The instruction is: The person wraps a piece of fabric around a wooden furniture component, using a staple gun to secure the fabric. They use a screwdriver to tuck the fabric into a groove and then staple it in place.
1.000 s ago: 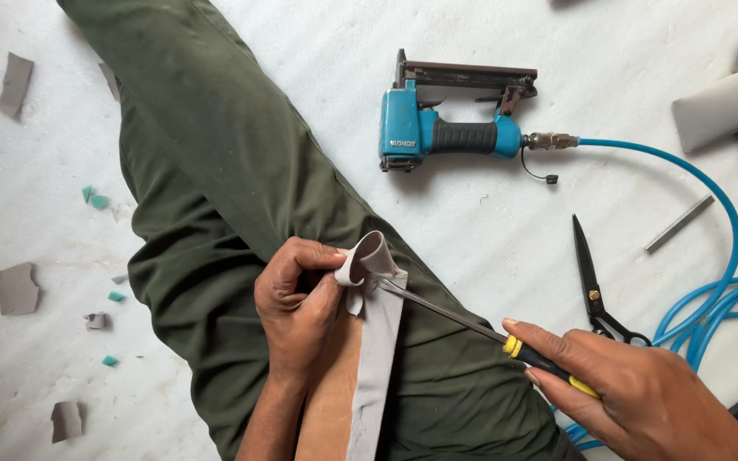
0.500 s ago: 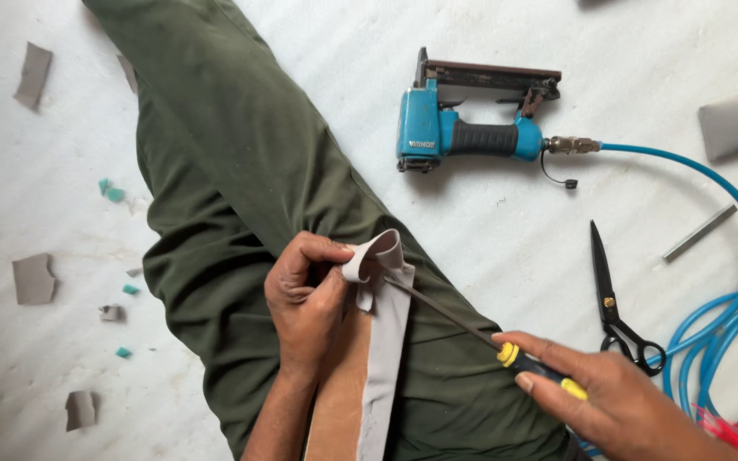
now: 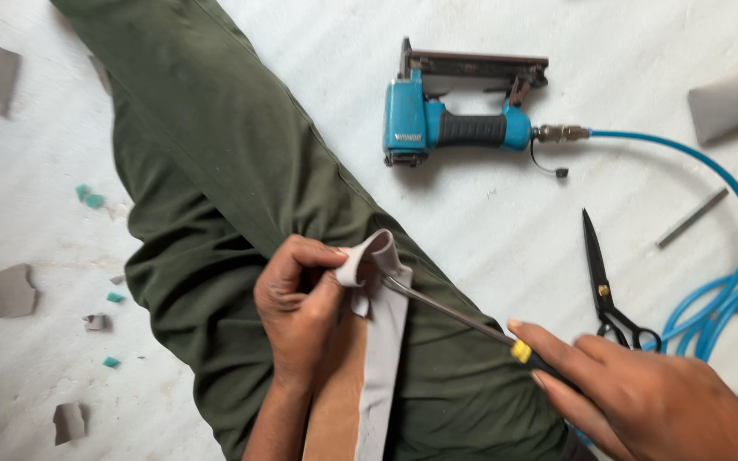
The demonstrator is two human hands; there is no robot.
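My left hand [image 3: 299, 307] grips the upper end of a narrow wooden board [image 3: 335, 410] wrapped in grey fabric [image 3: 377, 341], resting on my leg in green trousers [image 3: 215, 171]. Its fingers pinch a folded flap of the grey fabric at the board's tip. My right hand [image 3: 651, 401] holds a screwdriver [image 3: 459, 314] with a yellow band at the handle. The thin metal shaft points left, its tip under the fabric fold beside my left thumb.
A blue pneumatic stapler [image 3: 459, 119] lies on the white floor above, with a blue air hose [image 3: 728, 239] curling right. Black scissors [image 3: 604, 286] lie right of my leg. Grey fabric scraps [image 3: 12, 288] and small green bits dot the left; grey padded pieces [image 3: 732, 98] sit top right.
The view has shifted slightly. Both hands keep their grip, and the screwdriver tip stays at the fabric fold.
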